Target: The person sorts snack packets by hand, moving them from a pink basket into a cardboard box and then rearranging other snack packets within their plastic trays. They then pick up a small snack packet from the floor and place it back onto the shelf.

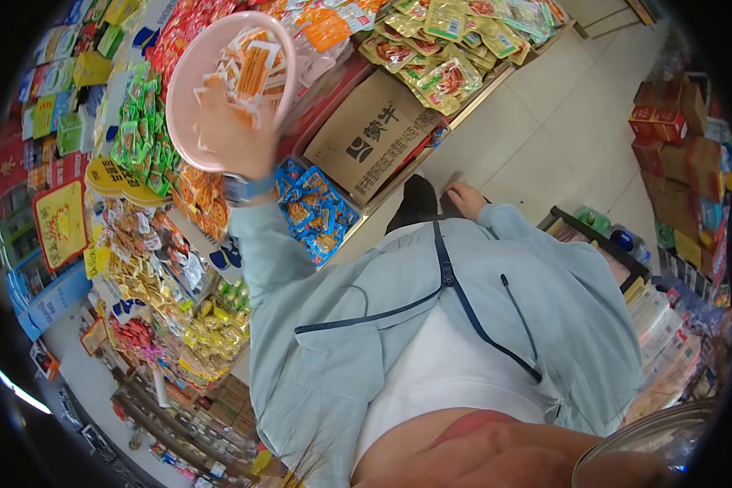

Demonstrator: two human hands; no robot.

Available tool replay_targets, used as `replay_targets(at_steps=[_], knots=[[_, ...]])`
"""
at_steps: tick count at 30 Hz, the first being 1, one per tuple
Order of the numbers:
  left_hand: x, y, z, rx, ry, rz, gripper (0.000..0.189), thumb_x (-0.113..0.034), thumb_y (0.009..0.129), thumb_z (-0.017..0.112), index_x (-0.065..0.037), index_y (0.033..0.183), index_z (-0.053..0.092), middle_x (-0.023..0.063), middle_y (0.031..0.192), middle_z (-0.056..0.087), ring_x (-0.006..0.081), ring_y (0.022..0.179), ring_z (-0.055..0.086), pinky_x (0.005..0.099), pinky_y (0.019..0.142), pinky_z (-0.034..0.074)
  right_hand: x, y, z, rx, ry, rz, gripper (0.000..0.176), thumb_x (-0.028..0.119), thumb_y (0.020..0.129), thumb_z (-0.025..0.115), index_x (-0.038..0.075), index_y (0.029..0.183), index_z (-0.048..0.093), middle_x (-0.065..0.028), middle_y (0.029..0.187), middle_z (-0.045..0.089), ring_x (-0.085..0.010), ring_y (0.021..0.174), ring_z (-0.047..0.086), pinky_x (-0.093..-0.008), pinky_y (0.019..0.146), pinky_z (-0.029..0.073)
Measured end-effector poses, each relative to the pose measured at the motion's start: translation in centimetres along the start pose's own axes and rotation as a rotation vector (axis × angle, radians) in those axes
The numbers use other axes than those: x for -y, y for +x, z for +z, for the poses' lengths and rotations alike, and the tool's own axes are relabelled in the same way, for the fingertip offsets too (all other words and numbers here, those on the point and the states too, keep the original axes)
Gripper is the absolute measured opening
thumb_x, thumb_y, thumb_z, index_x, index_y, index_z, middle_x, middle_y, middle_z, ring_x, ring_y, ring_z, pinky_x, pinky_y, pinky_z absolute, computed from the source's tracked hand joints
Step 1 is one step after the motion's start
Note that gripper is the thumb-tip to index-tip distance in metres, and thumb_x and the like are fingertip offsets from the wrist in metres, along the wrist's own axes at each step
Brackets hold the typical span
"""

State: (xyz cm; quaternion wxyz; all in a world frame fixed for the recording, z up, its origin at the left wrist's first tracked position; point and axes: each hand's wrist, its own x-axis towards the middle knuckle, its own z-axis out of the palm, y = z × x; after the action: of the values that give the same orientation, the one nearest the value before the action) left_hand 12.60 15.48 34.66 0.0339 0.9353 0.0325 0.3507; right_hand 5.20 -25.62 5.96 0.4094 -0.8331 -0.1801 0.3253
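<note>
My left hand (240, 134), with a watch (248, 190) at the wrist, reaches into a pink plastic basket (184, 73). Small snack packets with orange-brown strips (256, 67) fill the basket, and my fingers are down among them, blurred by motion; I cannot tell whether they grip one. Below the basket rim are blue snack packets (313, 213) and loose orange packets (201, 203). Low by my leg hangs my right hand (466, 200), its fingers loosely stretched and nothing visible in them.
A brown cardboard box (370, 134) lies beside the basket, with yellow-green snack packs (451, 77) piled beyond it. Green packets (141, 122) and a yellow sign (60, 225) are at left. Tiled floor (537, 122) runs ahead to stacked cartons (667, 154). A dark-framed rack (598, 244) stands at right.
</note>
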Motion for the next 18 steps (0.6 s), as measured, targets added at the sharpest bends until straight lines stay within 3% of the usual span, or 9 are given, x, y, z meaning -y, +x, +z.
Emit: replay_targets(at_steps=[1, 3, 4, 5, 7, 12, 15, 17, 18], knots=[[-4.1, -0.3, 0.6, -0.031, -0.144, 0.029, 0.054, -0.023, 0.072, 0.072, 0.003, 0.116, 0.056, 0.0230, 0.106, 0.062, 0.0396, 0.096, 0.060, 0.0489, 0.084, 0.048, -0.4, -0.1, 0.0, -0.012, 0.039, 0.061, 0.024, 0.021, 0.092, 0.053, 0.001, 0.101, 0.062, -0.0185, 0.095, 0.064, -0.0356, 0.092, 0.061, -0.0407, 0.083, 0.048], [-11.8, -1.5, 2.5, 0.246, -0.508, 0.255, 0.036, -0.015, 0.069, 0.069, 0.000, 0.101, 0.063, 0.0185, 0.096, 0.064, 0.0383, 0.087, 0.062, 0.0482, 0.080, 0.049, -2.2, -0.6, 0.6, -0.044, 0.097, 0.183, 0.025, 0.023, 0.091, 0.054, 0.002, 0.101, 0.063, -0.0186, 0.093, 0.066, -0.0362, 0.090, 0.062, -0.0410, 0.082, 0.049], [-15.9, -3.1, 4.7, 0.301, -0.715, 0.265, 0.037, -0.013, 0.069, 0.070, -0.002, 0.103, 0.061, 0.0162, 0.095, 0.063, 0.0365, 0.087, 0.061, 0.0467, 0.077, 0.048, -4.1, -0.7, 1.5, -0.065, 0.107, 0.243, 0.026, 0.024, 0.090, 0.055, 0.002, 0.100, 0.064, -0.0187, 0.093, 0.066, -0.0364, 0.089, 0.063, -0.0410, 0.082, 0.049], [-18.5, -6.1, 7.8, 0.498, -0.759, 0.315, 0.038, -0.016, 0.073, 0.068, -0.004, 0.107, 0.059, 0.0147, 0.094, 0.062, 0.0358, 0.086, 0.059, 0.0457, 0.075, 0.046, -6.6, -1.0, 2.6, -0.084, 0.116, 0.307, 0.026, 0.024, 0.089, 0.056, 0.002, 0.099, 0.065, -0.0189, 0.093, 0.067, -0.0366, 0.089, 0.063, -0.0411, 0.081, 0.050], [-23.8, -12.1, 13.2, 0.658, -0.803, 0.368, 0.042, -0.023, 0.077, 0.065, -0.004, 0.113, 0.057, 0.0150, 0.095, 0.061, 0.0351, 0.086, 0.058, 0.0445, 0.074, 0.045, -10.9, -1.9, 4.2, -0.093, 0.002, 0.432, 0.028, 0.026, 0.086, 0.057, 0.002, 0.096, 0.067, -0.0202, 0.093, 0.068, -0.0375, 0.090, 0.064, -0.0422, 0.081, 0.050], [-32.8, -24.0, 31.1, 1.383, -0.588, 0.052, 0.044, -0.029, 0.083, 0.059, -0.003, 0.118, 0.060, 0.0195, 0.113, 0.063, 0.0378, 0.104, 0.060, 0.0487, 0.088, 0.048, -20.0, -2.5, 4.4, -0.424, 0.220, 0.656, 0.028, 0.024, 0.087, 0.054, 0.001, 0.099, 0.067, -0.0216, 0.095, 0.067, -0.0382, 0.092, 0.064, -0.0434, 0.082, 0.050], [-34.0, -32.6, 45.2, 1.811, -0.171, 0.089, 0.039, -0.027, 0.089, 0.052, -0.004, 0.119, 0.062, 0.0176, 0.121, 0.061, 0.0371, 0.116, 0.056, 0.0477, 0.097, 0.046, -24.3, -0.6, 3.5, -0.648, 0.279, 0.573, 0.025, 0.019, 0.088, 0.055, 0.000, 0.100, 0.065, -0.0219, 0.095, 0.067, -0.0370, 0.091, 0.064, -0.0416, 0.082, 0.050], [-33.0, -38.7, 54.4, 1.839, -0.038, 0.049, 0.036, -0.022, 0.093, 0.046, -0.006, 0.120, 0.062, 0.0170, 0.126, 0.059, 0.0367, 0.120, 0.054, 0.0457, 0.099, 0.046, -26.6, 0.6, 2.5, -0.685, 0.387, 0.541, 0.022, 0.016, 0.089, 0.055, 0.000, 0.101, 0.065, -0.0215, 0.095, 0.067, -0.0355, 0.090, 0.065, -0.0398, 0.080, 0.050], [-32.3, -42.2, 59.5, 1.762, -0.004, 0.065, 0.036, -0.023, 0.090, 0.049, -0.005, 0.116, 0.064, 0.0195, 0.122, 0.060, 0.0381, 0.114, 0.057, 0.0465, 0.096, 0.047, -27.8, 1.3, 2.3, -0.708, 0.443, 0.526, 0.021, 0.014, 0.089, 0.056, 0.000, 0.101, 0.065, -0.0213, 0.095, 0.067, -0.0348, 0.090, 0.065, -0.0390, 0.080, 0.050]])
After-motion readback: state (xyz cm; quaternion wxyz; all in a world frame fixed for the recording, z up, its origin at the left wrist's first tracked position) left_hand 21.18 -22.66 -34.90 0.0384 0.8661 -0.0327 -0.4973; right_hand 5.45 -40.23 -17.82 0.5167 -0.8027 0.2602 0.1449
